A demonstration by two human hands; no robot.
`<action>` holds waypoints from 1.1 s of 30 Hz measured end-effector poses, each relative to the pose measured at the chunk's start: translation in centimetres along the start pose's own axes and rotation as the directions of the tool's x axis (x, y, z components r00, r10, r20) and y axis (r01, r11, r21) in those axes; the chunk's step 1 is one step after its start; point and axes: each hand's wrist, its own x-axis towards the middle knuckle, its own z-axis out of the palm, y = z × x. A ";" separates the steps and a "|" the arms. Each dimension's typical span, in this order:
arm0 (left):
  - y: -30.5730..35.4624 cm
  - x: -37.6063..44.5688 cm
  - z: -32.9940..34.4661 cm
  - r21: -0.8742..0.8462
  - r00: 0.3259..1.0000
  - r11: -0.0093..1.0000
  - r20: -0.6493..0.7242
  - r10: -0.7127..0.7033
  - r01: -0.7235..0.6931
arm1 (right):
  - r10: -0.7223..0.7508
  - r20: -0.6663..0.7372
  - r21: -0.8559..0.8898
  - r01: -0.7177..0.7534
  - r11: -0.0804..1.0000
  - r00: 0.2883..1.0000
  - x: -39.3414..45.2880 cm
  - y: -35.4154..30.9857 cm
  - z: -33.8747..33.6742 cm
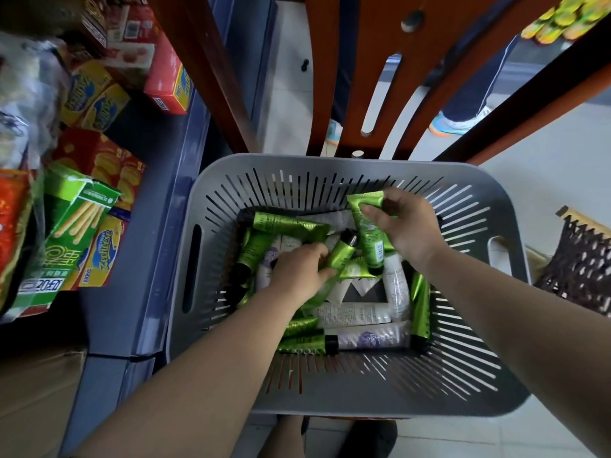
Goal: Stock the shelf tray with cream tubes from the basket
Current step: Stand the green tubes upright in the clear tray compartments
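Both hands are working inside the grey basket (231, 180), which is sitting on a wooden chair (390, 61). Left hand (299, 269) is curling round a short green tube (342, 251) w/ black cap, approx. centre of the pile. Right hand (408, 226) is gripping a longer green tube (368, 233), cap pointing to 6 o'clock, lifted clear of the rest. Remaining cream tubes (357, 314), green and white mixed, are lying criss-crossed on the basket floor from 9 round to 4 o'clock.

To do this well, I'd say: grip each tube mid-body, not by the cap, lift straight up so neighbours aren't dragging along, and turn labels the same way before carrying over.

The shelf tray itself isn't showing from here. At 9–10 o'clock a blue-grey shelf (145, 226) is holding snack boxes (96, 206), red, yellow and green. Pale tiled floor (542, 193) is running off at 2–3 o'clock, w/ someone's trainers (459, 122) beyond the chair and a dark woven basket (582, 266) at 3 o'clock.
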 end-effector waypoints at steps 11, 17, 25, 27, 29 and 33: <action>1.4 -1.6 3.0 0.361 0.985 0.932 0.164 -0.051 -0.012 | 0.106 -0.012 0.127 -0.104 0.987 0.994 -0.7 1.6 -0.7; -0.4 -1.8 1.7 -0.043 0.986 0.986 0.054 -0.157 0.159 | 0.133 0.024 0.146 -0.135 0.980 0.991 -1.6 2.2 -0.8; 1.8 -4.7 -5.9 -0.644 0.962 0.733 0.015 -0.273 0.218 | 0.159 0.039 0.227 -0.163 0.960 0.987 -3.4 -1.6 -2.9; 3.0 -6.1 -7.8 -0.676 0.956 0.712 -0.039 -0.290 0.189 | 0.141 0.052 0.227 -0.150 0.962 0.989 -4.0 -3.5 -3.7; 4.2 -8.0 -9.6 -0.708 0.945 0.696 -0.131 -0.299 0.121 | 0.078 0.076 0.273 -0.096 0.957 0.994 -4.9 -5.7 -4.6; 7.0 -12.9 -12.6 -0.699 0.882 0.715 -0.353 -0.313 -0.027 | -0.071 0.135 0.324 0.024 0.946 0.988 -7.7 -10.6 -6.8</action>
